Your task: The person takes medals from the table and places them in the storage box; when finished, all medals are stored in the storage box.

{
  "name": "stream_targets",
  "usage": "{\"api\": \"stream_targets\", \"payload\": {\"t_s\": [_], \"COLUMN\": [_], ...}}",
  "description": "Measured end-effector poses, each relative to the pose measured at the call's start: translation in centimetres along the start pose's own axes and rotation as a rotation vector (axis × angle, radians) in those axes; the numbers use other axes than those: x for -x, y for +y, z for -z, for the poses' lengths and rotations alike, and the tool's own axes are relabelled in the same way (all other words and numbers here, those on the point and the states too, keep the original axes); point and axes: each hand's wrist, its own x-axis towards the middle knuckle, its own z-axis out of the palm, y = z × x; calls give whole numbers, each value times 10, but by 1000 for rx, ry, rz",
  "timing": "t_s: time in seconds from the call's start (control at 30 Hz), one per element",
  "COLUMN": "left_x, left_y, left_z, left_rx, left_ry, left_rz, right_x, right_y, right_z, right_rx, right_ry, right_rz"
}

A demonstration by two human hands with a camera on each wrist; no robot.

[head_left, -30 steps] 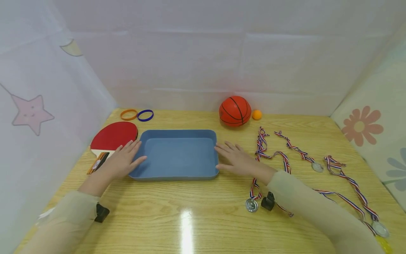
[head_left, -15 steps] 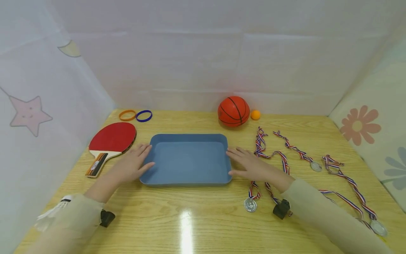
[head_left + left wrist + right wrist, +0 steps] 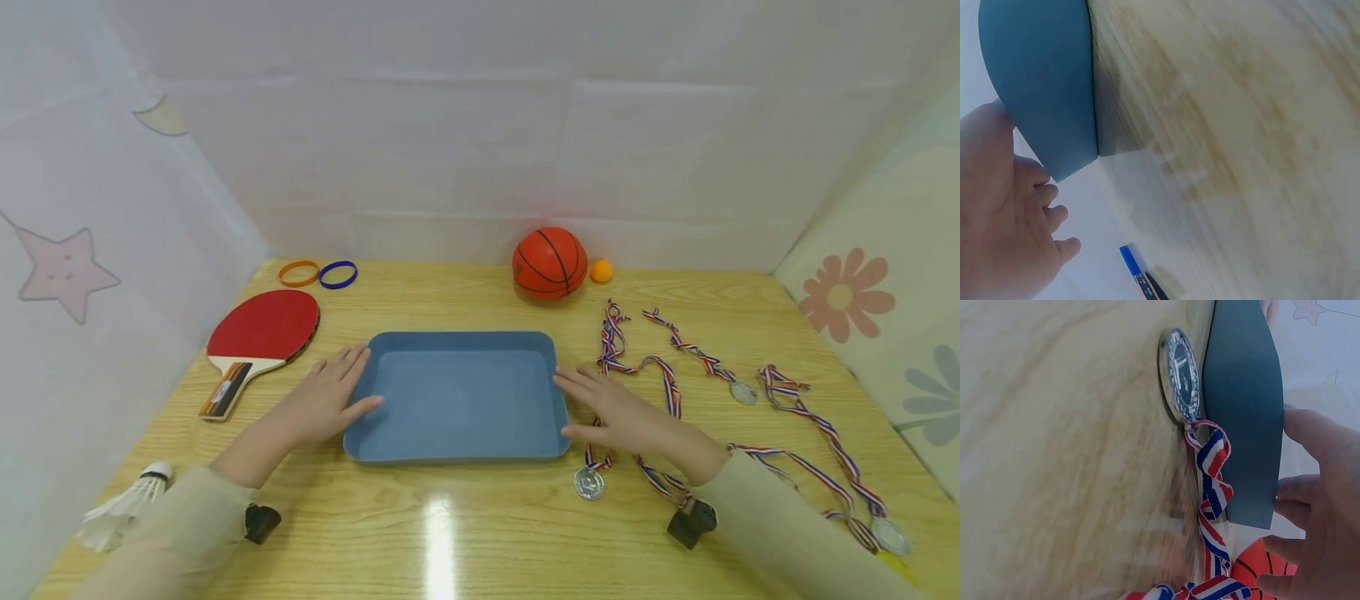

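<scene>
A: From the head view, where do the hands sit?

B: The left hand lies with straight fingers against the left wall of the blue tray, thumb along its near corner. The right hand does the same on the right wall, fingers straight, nothing curled round the rim. The tray stands flat on the wooden table, near the middle, and holds nothing.

A: And around it?

B: A red table-tennis paddle to the left, orange and blue wristbands behind it, a small basketball with an orange ping-pong ball at the back, ribboned medals on the right, a shuttlecock at the near left.

A: Left wrist view?

B: Blurred; the hand's relaxed fingers lie beside the tray's outer wall.

A: Right wrist view?

B: Fingers extended beside the tray wall, a silver medal on its striped ribbon close beside the tray.

A: How far along?

B: I'd judge it early: the tray is set out, and every item lies outside it.
</scene>
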Motion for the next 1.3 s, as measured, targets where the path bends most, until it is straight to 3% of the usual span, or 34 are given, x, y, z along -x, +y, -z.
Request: {"api": "stream_targets", "payload": {"t_s": [0.43,0.8,1.07,1.3], "left_x": [3,2,3,3], "left_y": [0,2,2,2], "left_z": [-7,-5,-4,-4], "left_rx": [36,27,28,28], "left_ry": [5,7,15,24], "left_rz": [-12,-19,-21,-26], "right_x": [6,9,24,49], "right_y": [-4,-4,4,22], "right_z": [0,-2,9,29], "right_rx": [-56,-62,-165,-155], "right_ry": [-21,22,87,178], "right_rz": [-28,-10,-112,-213]}}
